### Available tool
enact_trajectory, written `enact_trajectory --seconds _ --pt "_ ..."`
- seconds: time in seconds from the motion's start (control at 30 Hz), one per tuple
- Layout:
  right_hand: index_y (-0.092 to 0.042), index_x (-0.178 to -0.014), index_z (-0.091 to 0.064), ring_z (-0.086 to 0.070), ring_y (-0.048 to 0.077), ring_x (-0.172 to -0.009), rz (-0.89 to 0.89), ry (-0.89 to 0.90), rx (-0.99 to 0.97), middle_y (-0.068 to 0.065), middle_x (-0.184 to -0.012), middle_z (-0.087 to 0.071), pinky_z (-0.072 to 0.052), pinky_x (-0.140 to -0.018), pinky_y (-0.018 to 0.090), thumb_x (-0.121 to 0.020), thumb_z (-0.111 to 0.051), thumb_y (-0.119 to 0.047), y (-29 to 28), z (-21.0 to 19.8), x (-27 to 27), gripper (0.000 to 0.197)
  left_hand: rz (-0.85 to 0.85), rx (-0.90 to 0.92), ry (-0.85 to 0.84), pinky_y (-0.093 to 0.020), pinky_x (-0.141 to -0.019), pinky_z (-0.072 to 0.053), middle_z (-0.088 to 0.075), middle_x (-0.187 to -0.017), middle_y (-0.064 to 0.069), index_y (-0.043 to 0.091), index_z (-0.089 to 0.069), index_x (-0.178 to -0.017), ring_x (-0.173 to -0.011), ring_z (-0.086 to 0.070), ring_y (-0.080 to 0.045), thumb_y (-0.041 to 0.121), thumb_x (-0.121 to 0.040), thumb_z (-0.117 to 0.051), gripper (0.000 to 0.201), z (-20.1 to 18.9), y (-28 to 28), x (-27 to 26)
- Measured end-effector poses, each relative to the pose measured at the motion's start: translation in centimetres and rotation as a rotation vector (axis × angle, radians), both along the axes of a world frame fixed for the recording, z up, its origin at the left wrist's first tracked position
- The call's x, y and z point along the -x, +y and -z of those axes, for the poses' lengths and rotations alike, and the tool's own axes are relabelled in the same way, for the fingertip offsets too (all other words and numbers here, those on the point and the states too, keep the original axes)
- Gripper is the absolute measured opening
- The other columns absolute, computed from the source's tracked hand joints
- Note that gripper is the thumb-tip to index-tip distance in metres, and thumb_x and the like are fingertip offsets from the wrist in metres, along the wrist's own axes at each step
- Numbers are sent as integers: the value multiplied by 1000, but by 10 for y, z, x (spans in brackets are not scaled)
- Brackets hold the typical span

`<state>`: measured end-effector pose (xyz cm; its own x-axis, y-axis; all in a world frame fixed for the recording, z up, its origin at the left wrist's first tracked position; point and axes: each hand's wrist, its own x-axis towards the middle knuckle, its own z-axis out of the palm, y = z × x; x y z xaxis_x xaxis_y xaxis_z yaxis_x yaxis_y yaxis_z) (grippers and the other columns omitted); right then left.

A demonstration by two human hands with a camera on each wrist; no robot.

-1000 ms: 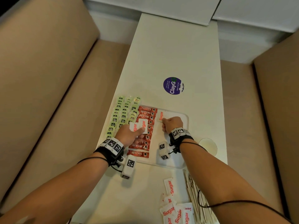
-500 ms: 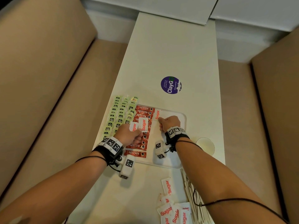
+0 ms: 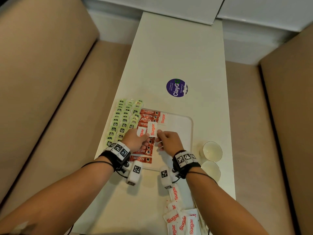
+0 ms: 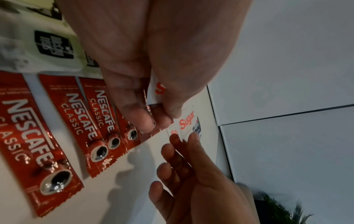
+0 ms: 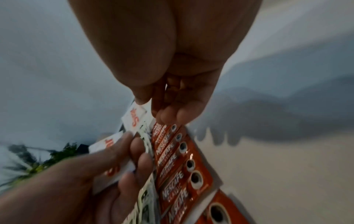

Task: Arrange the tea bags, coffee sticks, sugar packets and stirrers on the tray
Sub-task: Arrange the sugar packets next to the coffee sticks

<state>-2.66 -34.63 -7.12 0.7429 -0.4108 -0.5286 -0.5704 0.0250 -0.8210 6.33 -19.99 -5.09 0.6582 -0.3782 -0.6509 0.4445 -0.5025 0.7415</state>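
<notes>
My 2 hands meet over a white tray (image 3: 190, 122), passing sugar packets.

My left hand (image 3: 134, 140) pinches 2 sugar packets (image 3: 152, 129) above the coffee sticks (image 3: 149, 114); my right hand (image 3: 168, 140) pinches the upper packet's edge. 1 sugar packet (image 3: 163, 118) lies near the tray's far edge.

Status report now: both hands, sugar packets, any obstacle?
Left hand holds white paper sugar packets. Right hand pinches the front packet. One packet on white tray. Nothing in the way.

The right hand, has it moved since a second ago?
Yes. The right hand has pulled back from the laid sugar packet toward the left hand, meeting its held sugar packet.
</notes>
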Motion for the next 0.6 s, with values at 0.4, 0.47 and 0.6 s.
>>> enact_trajectory --seconds 0.4,0.47,0.6 --pt "-7 -82 -70 -63 18 -60 75 15 119 12 -74 -72 -59 -65 39 -100 -60 -36 3 13 7 36 -22 40 19 -35 -70 -57 -76 -89 -14 5 -72 -98 -69 -65 -21 15 -98 -60 15 1 -10 8" --pt "-7 -83 -72 -63 17 -60 118 26 125 10 -73 -71 -59 -64 38 -101 -58 -34 -8 14 3 35 -53 55 55 -33 -69 -57 -76 -93 -13 5 -71 -100 -70 -66 -20 14 -98 -61 13 2 -9 6" --pt "-9 -77 -71 -67 21 -65 241 80 128 7 -77 -72 -63 -68 41 -103 -56 -30 -36 23 -11 36 -59 60 91 -31 -68 -58 -76 -97 -14 5 -70 -107 -73 -67 -21 7 -97 -60 15 1 -4 5"
